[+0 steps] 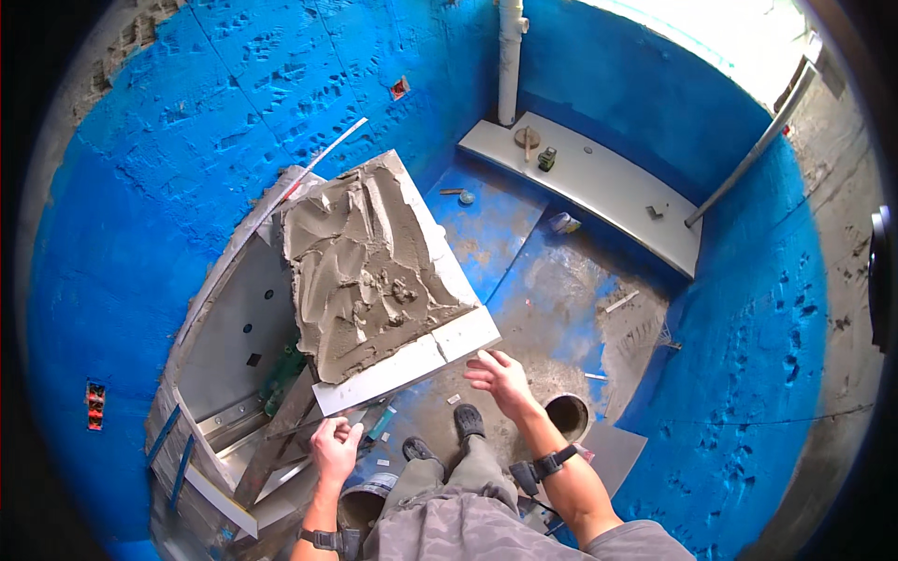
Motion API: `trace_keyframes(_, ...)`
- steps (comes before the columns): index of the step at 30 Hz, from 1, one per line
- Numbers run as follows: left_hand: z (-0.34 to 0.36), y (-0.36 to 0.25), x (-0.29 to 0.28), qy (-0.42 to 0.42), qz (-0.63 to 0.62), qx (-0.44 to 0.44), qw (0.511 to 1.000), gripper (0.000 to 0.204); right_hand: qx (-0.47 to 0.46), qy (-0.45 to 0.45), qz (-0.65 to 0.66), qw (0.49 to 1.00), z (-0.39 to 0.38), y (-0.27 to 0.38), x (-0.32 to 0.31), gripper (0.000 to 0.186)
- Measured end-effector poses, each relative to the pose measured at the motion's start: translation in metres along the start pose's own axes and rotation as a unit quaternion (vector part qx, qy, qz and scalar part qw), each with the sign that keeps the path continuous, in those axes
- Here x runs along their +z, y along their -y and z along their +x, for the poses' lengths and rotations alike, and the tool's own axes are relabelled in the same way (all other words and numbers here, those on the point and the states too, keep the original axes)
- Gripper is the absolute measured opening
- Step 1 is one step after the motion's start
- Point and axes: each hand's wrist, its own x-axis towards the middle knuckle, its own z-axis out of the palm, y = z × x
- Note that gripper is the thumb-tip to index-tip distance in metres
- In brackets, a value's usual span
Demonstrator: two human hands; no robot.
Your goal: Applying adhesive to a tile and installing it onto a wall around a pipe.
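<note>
A large white tile (pixel 432 224) is coated with thick, ridged grey mortar (pixel 360 271), leaving bare white strips along its right and near edges. My left hand (pixel 335 451) is just below the tile's near left corner, its fingers curled. Whether anything is inside them is hidden. Beside that hand runs a thin dark edge that I cannot make out. My right hand (pixel 500 381) is beside the near right corner, apart from the tile, with fingers loosely stretched and nothing in them.
A bucket (pixel 567 417) stands right of my legs; another bucket (pixel 363 505) is below my left hand. Left of the tile lies a grey panel with holes (pixel 238 309). A white ledge (pixel 608 192) at the back bears a small green tool (pixel 547 158). Blue-coated walls (pixel 112 252) surround the space.
</note>
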Motion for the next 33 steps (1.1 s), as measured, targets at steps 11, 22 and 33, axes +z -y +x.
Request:
trace_keyframes(11,0.017,0.054,0.011,0.01,-0.628,-0.371,0.684,0.038,-0.038,-0.054,0.015,0.998,0.017,-0.016,0.015,0.03)
trace_keyframes(22,0.025,0.072,0.022,-0.025,-0.654,-0.358,0.666,0.026,-0.051,-0.048,-0.023,0.997,0.022,-0.016,0.008,0.027)
trace_keyframes(33,0.027,0.045,0.033,0.044,-0.657,-0.323,0.679,0.027,-0.093,-0.018,0.02,0.995,0.012,-0.014,0.013,0.036)
